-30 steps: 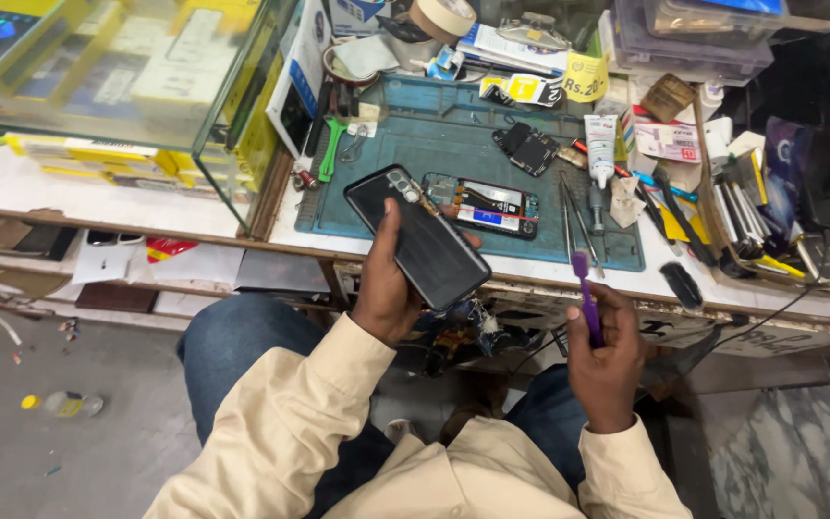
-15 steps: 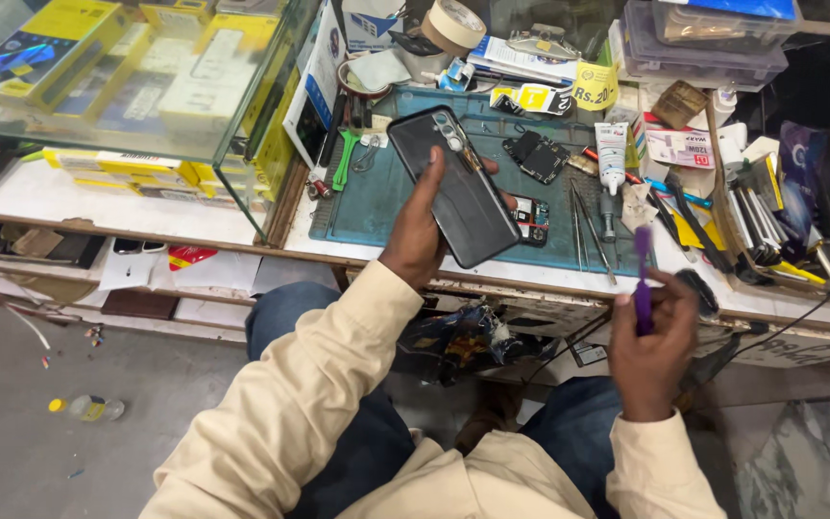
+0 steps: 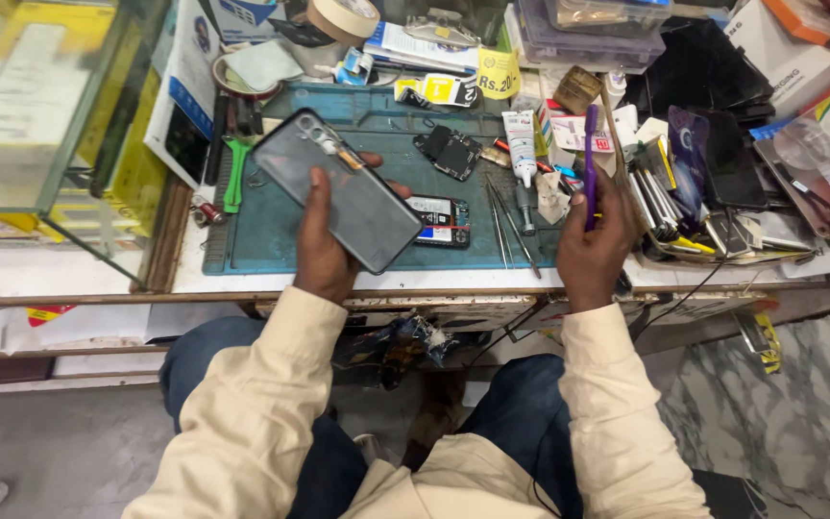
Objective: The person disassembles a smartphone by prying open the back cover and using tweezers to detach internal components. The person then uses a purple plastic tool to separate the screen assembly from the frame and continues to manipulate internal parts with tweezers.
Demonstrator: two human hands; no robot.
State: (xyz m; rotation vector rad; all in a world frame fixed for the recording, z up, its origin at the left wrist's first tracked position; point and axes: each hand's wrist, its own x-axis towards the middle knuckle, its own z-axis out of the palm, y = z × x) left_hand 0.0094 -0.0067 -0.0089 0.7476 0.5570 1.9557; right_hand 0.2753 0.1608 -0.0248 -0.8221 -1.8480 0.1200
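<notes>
- Left hand (image 3: 324, 245) is wrapping its grip shut around a grey phone (image 3: 348, 187), back panel up, thumb lying on the right edge; phone is tilting with the camera end toward 10 o'clock, hovering over the blue work mat (image 3: 261, 226).
- Right hand (image 3: 593, 245) is closing its grip on a purple toothbrush (image 3: 590, 159), handle standing upright, pointing to 12 o'clock.
- An opened phone (image 3: 444, 221) is lying on the mat just at 3 o'clock of the grey phone.
- Tweezers (image 3: 506, 226) are resting between the two hands.
- A white glue tube (image 3: 523, 146) is lying at 11 o'clock of the right hand.
- Counter (image 3: 194, 279) is carrying the mat; a tape roll (image 3: 343, 19) is sitting at its far edge.
</notes>
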